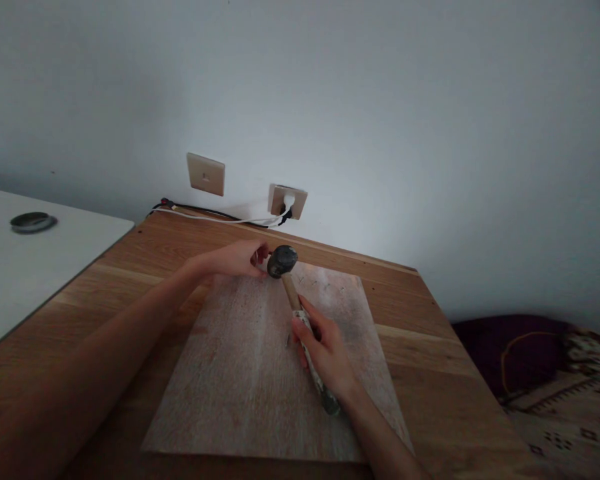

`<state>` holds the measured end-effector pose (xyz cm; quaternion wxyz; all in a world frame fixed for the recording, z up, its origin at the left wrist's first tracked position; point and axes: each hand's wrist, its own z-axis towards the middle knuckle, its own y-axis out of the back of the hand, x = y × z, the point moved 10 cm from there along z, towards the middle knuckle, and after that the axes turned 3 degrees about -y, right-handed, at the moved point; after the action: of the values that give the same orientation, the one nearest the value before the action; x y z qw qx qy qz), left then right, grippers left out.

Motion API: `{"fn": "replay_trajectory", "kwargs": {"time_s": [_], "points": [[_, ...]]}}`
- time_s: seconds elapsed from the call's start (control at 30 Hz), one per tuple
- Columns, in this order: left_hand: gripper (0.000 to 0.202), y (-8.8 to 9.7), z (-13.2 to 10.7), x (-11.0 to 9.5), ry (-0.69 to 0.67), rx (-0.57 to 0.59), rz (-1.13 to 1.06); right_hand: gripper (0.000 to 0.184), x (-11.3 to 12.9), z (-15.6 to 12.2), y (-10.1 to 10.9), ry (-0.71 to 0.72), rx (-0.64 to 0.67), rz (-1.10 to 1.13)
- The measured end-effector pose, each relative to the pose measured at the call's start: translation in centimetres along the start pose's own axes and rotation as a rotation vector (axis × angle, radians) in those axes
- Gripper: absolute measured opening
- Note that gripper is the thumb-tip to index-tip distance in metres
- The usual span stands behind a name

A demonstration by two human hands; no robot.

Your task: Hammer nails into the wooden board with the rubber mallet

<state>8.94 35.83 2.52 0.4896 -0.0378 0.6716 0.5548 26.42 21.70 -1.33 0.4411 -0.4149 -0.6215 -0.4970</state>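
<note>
My right hand (325, 343) is wrapped round the worn, paint-marked handle of a mallet (283, 261). The mallet's dark, rounded head is up beside the fingertips of my left hand (243, 258). Those fingers are curled in a pinch over the far edge of a board (260, 373); the mallet head partly covers what they hold, so I cannot make it out. Small thin pieces that look like nails stand or lie at the far right part of the board. Whether the mallet head touches anything is unclear.
Under the board is a wooden table (420, 373) against a white wall. A socket (289, 201) with plugs and cables (220, 217) is at the back, beside a wall plate (206, 175). A white table (40, 267) with a round grommet adjoins on the left; cushions (515, 353) lie right.
</note>
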Motion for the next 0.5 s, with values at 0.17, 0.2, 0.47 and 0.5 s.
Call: {"fn": "replay_trajectory", "kwargs": {"time_s": [0.17, 0.2, 0.47, 0.5], "points": [[0.018, -3.9, -1.7, -6.3, -0.148, 0.332, 0.217, 0.075, 0.9, -0.3, 2.5, 0.006, -0.170, 0.159], [0.021, -5.3, -2.2, -8.0, -0.205, 0.385, 0.233, 0.074, 1.0, -0.4, 3.0, 0.012, -0.201, 0.169], [0.024, -11.6, -3.8, -13.2, -0.490, 0.362, 0.319, 0.069, 0.5, 0.2, 3.5, -0.048, -0.163, 0.219], [0.025, -11.4, -3.7, -12.9, -0.494, 0.338, 0.315, 0.070, 0.5, 0.2, 3.4, -0.047, -0.161, 0.213]]}}
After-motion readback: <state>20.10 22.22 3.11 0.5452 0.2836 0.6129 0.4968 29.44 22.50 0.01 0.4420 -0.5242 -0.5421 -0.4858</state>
